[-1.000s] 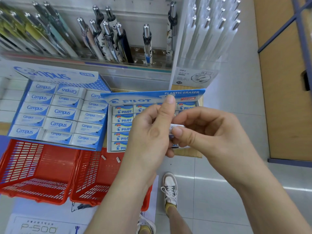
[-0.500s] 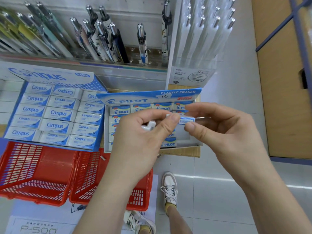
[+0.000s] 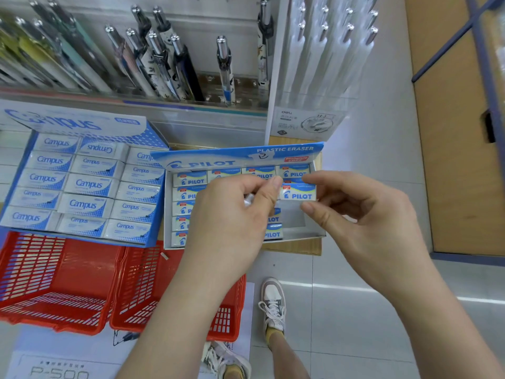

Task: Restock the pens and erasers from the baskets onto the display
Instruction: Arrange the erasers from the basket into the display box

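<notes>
My right hand (image 3: 363, 228) pinches a Pilot eraser (image 3: 298, 193) between thumb and forefinger, just above the open Pilot eraser box (image 3: 314, 233) and over a bare gap in its right column. My left hand (image 3: 229, 222) hovers over the middle of that box with fingers curled round small white erasers (image 3: 248, 199), mostly hidden. Rows of Pilot erasers fill the box's left and top. Two red baskets (image 3: 54, 283) stand below the shelf; the right one (image 3: 142, 291) holds a couple of small loose erasers.
A full Campus eraser box (image 3: 82, 184) sits left of the Pilot box. Pens (image 3: 164, 61) stand in a rack behind, and white pens (image 3: 322, 56) fill a clear holder at right. My shoes (image 3: 272, 302) are on the tiled floor below.
My hands drew apart. The right hand took one Pilot eraser and carried it right and down over the box; the left hand kept the remaining erasers.
</notes>
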